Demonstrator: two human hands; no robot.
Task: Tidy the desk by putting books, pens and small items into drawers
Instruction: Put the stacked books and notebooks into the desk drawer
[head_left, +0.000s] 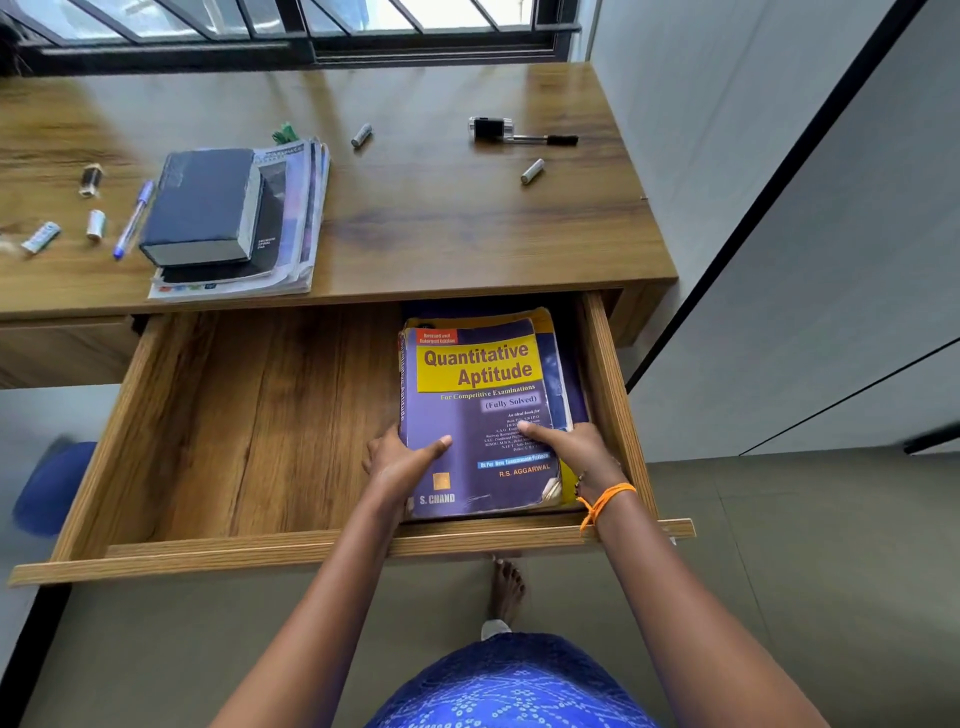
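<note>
Hands: two — my left hand (400, 460) and my right hand (576, 449) grip the near end of the purple book (478, 421), each thumb lying on the cover, the other fingers hidden under its edges.
Book in hand: one, titled "Quantitative Aptitude", lying flat at the right end of the open drawer (234, 415), on top of at least one other book (563, 353) of which only yellow and blue edges show.
Drawers: one pulled out; its left part shows bare wood.
Books on the desk (441, 208): one thick dark book (205, 205) on a stack of magazines or papers (304, 208) — how many I cannot count.
Pens: one blue pen (134, 218) left of the stack, one black pen (545, 139) far right, touching a small black-and-clear item (490, 128) I cannot identify.
Small cylinders: five — two (361, 135) (532, 171) mid-desk, three (91, 180) (95, 224) (40, 237) at the blurred left edge; possibly batteries.
Green thing (284, 133): one, half hidden behind the stack.
Wrist: one orange thread band (605, 501) on my right.
</note>
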